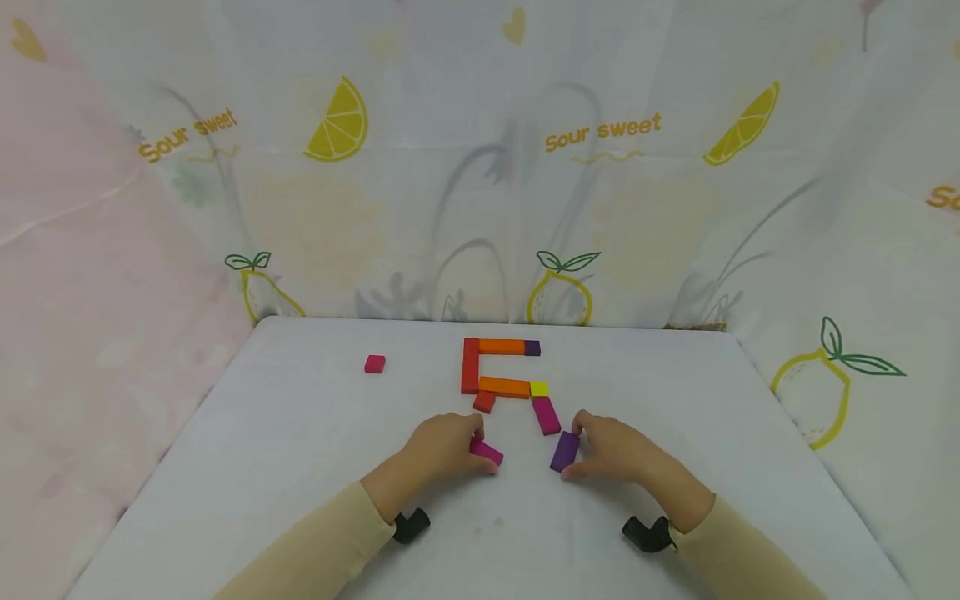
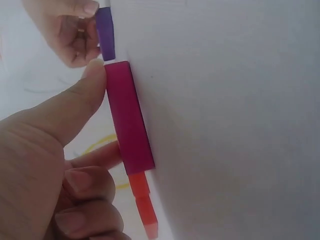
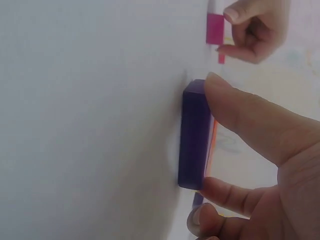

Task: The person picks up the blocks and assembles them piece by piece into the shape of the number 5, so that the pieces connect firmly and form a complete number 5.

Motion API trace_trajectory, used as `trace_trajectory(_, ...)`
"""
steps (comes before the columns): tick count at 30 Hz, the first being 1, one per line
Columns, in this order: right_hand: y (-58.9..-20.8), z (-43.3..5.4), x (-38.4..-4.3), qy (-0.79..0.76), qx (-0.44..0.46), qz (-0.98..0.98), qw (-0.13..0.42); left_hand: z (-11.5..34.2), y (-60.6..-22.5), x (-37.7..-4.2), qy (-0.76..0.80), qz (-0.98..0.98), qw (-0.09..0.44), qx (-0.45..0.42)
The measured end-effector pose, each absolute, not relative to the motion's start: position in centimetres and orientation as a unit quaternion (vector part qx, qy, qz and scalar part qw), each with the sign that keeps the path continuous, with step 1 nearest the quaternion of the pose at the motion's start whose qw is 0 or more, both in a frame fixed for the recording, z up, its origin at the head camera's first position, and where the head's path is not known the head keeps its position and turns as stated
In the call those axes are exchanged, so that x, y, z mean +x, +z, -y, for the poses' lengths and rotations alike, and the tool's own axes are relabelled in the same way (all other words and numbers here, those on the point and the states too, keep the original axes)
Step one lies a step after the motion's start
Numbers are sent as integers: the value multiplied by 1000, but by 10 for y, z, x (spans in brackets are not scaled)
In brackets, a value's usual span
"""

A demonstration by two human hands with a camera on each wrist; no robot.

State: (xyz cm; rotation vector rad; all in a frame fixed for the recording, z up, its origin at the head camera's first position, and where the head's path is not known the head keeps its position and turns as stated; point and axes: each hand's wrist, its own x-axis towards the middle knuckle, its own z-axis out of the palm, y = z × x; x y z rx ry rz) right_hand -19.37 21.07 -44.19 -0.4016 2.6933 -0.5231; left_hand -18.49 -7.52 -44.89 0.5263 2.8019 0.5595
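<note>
On the white table, my left hand [image 1: 447,446] pinches a magenta block [image 1: 487,452] by its ends, between thumb and fingers; the left wrist view shows its long side [image 2: 129,117]. Across from it, my right hand [image 1: 613,450] grips a purple block [image 1: 565,451] the same way, thumb at the near end and a finger at the far end. Just beyond the hands, blocks form a figure: an upright red block [image 1: 470,366], two orange blocks [image 1: 502,347], a small dark purple one [image 1: 532,347], a yellow one [image 1: 539,388], a red-orange one [image 1: 484,402] and a slanted magenta one [image 1: 547,415].
A lone pinkish-red block [image 1: 375,364] lies left of the figure. The table [image 1: 300,467] meets a printed cloth backdrop [image 1: 420,208] at its far edge. Dark wrist devices [image 1: 411,526] sit below both sleeves.
</note>
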Motion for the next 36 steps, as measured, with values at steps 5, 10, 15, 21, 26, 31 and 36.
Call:
trace_trajectory(5, -440, -203, -188, -179, -149, -956, 176, 83, -450, -186, 199, -956, 123, 178)
trace_trajectory(10, -438, -202, -185, -160, -148, -962, 162, 97, -449, -189, 224, -947, 133, 189)
trace_trajectory(15, -439, -199, -185, -155, -157, -963, 153, 99, -445, -190, 251, -935, 143, 208)
trace_trajectory(21, -444, -190, -184, -150, -166, -963, 149, 90, -449, -189, 250, -929, 153, 225)
trace_trajectory(26, -445, -184, -182, -137, -165, -967, 138, 84, -447, -185, 245, -932, 155, 220)
trace_trajectory(31, -444, -180, -180, -132, -152, -971, 131, 79, -446, -182, 236, -933, 154, 225)
trace_trajectory(36, -442, -177, -178, -135, -144, -971, 133, 76, -447, -182, 226, -936, 158, 218)
